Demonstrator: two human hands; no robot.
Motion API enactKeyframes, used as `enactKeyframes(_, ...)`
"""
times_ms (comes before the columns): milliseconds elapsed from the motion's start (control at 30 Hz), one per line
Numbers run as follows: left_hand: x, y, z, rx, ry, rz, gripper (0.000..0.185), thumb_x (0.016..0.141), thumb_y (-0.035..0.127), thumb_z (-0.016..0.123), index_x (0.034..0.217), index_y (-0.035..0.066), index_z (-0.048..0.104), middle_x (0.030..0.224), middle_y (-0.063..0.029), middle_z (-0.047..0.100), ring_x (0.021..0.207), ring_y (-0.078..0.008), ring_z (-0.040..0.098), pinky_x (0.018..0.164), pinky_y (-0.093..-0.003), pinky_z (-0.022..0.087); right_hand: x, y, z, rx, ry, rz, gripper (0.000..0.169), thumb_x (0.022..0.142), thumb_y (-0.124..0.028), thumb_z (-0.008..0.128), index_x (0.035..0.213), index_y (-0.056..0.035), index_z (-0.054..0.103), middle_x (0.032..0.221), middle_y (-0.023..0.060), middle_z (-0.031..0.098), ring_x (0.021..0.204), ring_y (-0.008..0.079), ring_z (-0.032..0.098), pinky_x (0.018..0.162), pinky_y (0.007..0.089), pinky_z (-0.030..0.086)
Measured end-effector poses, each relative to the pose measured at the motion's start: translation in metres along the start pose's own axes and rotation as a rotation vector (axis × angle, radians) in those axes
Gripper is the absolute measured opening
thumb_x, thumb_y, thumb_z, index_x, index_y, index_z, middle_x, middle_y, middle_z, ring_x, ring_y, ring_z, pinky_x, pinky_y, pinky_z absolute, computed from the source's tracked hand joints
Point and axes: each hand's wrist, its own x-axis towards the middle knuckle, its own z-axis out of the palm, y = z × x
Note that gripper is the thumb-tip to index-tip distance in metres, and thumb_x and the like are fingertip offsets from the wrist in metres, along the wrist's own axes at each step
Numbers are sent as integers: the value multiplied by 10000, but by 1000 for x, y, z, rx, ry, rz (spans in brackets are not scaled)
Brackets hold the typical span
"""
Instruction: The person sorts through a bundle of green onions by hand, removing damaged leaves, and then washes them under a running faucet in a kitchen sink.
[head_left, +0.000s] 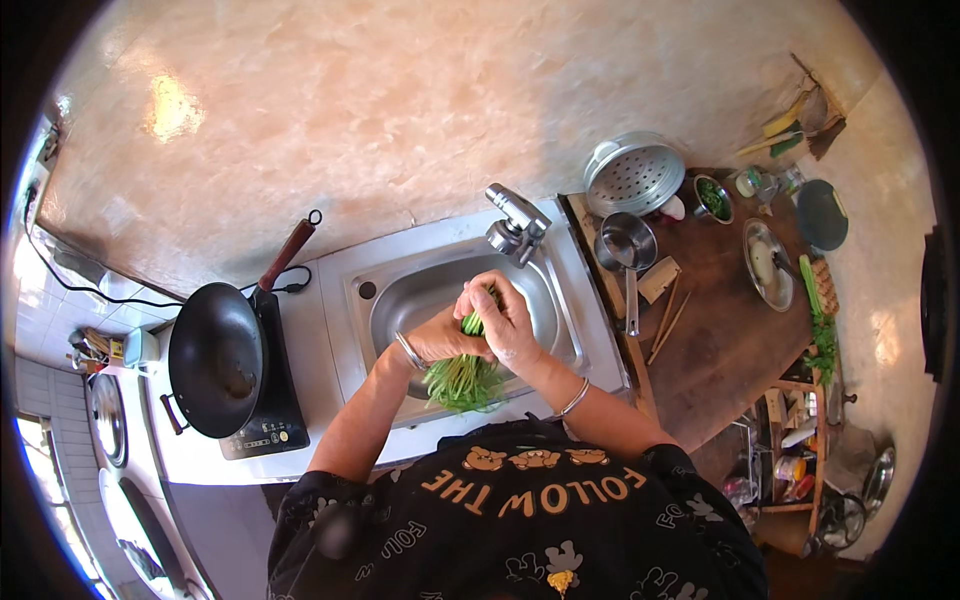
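Observation:
Over a stainless steel sink (390, 300), my left hand (442, 334) and my right hand (510, 322) are both closed around a bunch of thin green leafy vegetables (465, 379). The leafy ends hang down towards my body, past the sink's near edge, and a bit of green shows between the fingers. The hands touch, the right partly covering the left. Just beyond them stands a chrome faucet (517, 221); whether water runs is not plain.
To the left, a black wok (217, 360) sits on an induction cooker (289, 405). On the right, a wooden table (705, 352) holds a perforated steamer pot (637, 176), a small saucepan (626, 244), chopsticks (667, 330), a bowl of chopped greens (712, 199) and an oval metal dish (769, 262).

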Motion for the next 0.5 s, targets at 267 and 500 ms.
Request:
enactKeyframes(267,14,-37,-22,-110,-118,-136,313,712,83,667,971,37,497,819,-40,547,724,-122,539,638,-256,454,-3,34,-13,222,130,241,400,906,-372,346,699,-39,428,554,24,405,545,122,402,591,249,371)
enactKeyframes(500,32,-35,-23,-95,26,-232,240,691,41,635,900,30,516,741,-38,550,636,-126,549,572,-235,452,9,49,-32,-31,41,208,279,920,-228,317,785,-26,453,638,15,430,598,88,419,588,219,374)
